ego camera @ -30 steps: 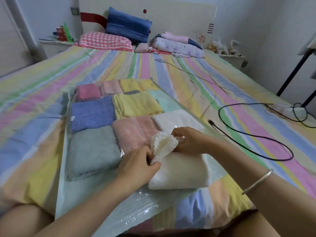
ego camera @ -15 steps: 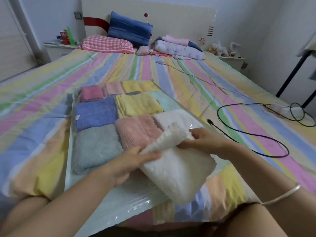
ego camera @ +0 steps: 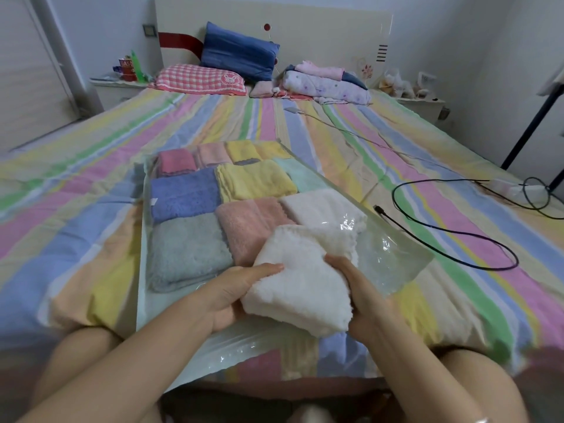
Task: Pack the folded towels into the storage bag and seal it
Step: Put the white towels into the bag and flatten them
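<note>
Head view: left hand (ego camera: 232,296) and right hand (ego camera: 361,293) clamp a folded fluffy white towel (ego camera: 300,280) at the clear plastic storage bag (ego camera: 393,257) mouth; next, probably slide it beside the pink towel (ego camera: 250,227)

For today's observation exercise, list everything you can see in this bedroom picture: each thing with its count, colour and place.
storage bag: one, clear, on the bed
packed towels: about nine, mixed colours, inside the bag
white towel: one, held at the bag's mouth
bed: one, striped pastel sheet
pillows: two, blue and red check, by the headboard
cable: one, black, right of the bag
left hand: grips the towel
right hand: grips the towel
</note>
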A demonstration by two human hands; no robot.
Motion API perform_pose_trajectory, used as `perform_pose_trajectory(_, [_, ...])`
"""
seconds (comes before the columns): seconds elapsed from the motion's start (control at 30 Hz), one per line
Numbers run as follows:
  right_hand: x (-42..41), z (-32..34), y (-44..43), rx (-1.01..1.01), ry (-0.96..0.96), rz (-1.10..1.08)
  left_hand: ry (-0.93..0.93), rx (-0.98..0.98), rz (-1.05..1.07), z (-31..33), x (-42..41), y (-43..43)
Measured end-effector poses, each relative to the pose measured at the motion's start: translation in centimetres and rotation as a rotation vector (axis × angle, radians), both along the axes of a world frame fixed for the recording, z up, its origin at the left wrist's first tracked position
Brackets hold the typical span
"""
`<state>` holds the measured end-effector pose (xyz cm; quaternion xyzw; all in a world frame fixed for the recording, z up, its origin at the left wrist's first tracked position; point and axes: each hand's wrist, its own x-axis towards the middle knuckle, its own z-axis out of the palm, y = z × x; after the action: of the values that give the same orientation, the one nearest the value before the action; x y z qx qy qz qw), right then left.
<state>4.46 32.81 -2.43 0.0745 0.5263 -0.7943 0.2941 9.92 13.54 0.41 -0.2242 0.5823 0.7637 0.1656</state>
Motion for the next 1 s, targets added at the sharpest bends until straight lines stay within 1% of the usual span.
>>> perform_pose_trajectory(0.07, [0.7, -0.3, -0.3, 0.029, 0.055, 0.024, 0.032, 0.011, 0.023, 0.6, 0.3, -0.1])
perform_pose_trajectory(0.13, [1.3, -0.6, -0.8, 0.166, 0.144, 0.013, 0.085, 0.041, 0.048, 1.5, 0.4, -0.2])
perform_pose_trajectory(0.2, [1.7, -0.5, -1.4, 0.277, 0.186, -0.004, 0.121, 0.063, 0.055, 2.6, 0.5, -0.3])
perform_pose_trajectory(0.27, [2.3, -0.3, -1.9, 0.254, 0.172, 0.058, 0.144, 0.105, 0.051, 3.4, 0.8, -0.5])
perform_pose_trajectory(0.33, [2.8, 0.2, -2.6, 0.139, 0.128, 0.121, 0.16, 0.171, 0.044, 4.0, 1.1, -0.6])
perform_pose_trajectory(0.4, [3.7, 0.9, -2.8, -0.044, 0.057, 0.166, 0.169, 0.242, 0.022, 4.1, 1.5, -0.6])
perform_pose_trajectory(0.43, [3.7, 0.7, -2.7, -0.191, 0.0, 0.162, 0.178, 0.26, 0.006, 4.1, 1.6, -0.7])
perform_pose_trajectory(0.47, [4.3, 1.4, -3.0, -0.277, -0.058, 0.141, 0.182, 0.262, -0.009, 4.0, 1.8, -0.7])
perform_pose_trajectory(0.53, [4.3, 1.2, -3.4, -0.352, -0.101, 0.127, 0.177, 0.233, -0.015, 3.8, 1.8, -1.1])
perform_pose_trajectory(0.57, [4.0, 0.8, -3.4, -0.34, -0.109, 0.087, 0.167, 0.193, -0.007, 3.6, 1.8, -1.5])
perform_pose_trajectory(0.6, [3.8, 0.9, -3.7, -0.283, -0.097, 0.055, 0.15, 0.131, -0.002, 3.5, 1.7, -2.0])
perform_pose_trajectory(0.67, [3.4, 0.5, -3.6, -0.197, -0.088, 0.012, 0.106, -0.054, -0.017, 2.8, 1.4, -3.1])
perform_pose_trajectory(0.73, [3.5, 0.7, -3.4, -0.091, -0.095, -0.037, 0.116, -0.254, -0.085, 2.0, 1.3, -3.7])
perform_pose_trajectory(0.77, [3.3, 0.5, -2.6, -0.07, -0.079, -0.027, 0.135, -0.33, -0.112, 1.6, 1.2, -3.8])
perform_pose_trajectory(0.8, [3.6, 1.0, -2.8, -0.053, -0.06, -0.01, 0.152, -0.37, -0.123, 1.4, 1.1, -3.8])
perform_pose_trajectory(0.83, [4.2, 1.3, -3.4, -0.019, -0.046, -0.046, 0.168, -0.38, -0.123, 1.1, 1.1, -3.8])
perform_pose_trajectory(0.87, [5.0, 1.2, -3.5, -0.084, -0.083, -0.132, 0.189, -0.364, -0.123, 1.0, 1.0, -3.6])
perform_pose_trajectory(0.9, [4.7, 0.3, -2.7, 0.022, 0.047, -0.297, 0.213, -0.338, -0.123, 1.0, 1.0, -3.5])
perform_pose_trajectory(0.93, [4.4, 1.3, -5.2, 0.284, 0.111, -0.465, 0.238, -0.31, -0.127, 1.0, 1.0, -3.3])
perform_pose_trajectory(0.97, [3.7, 1.4, -7.2, 0.584, 0.077, -0.66, 0.267, -0.288, -0.136, 1.1, 1.0, -3.2])
perform_pose_trajectory(1.0, [3.9, 1.2, -7.8, 0.731, 0.039, -0.745, 0.299, -0.286, -0.143, 1.1, 1.0, -3.0])
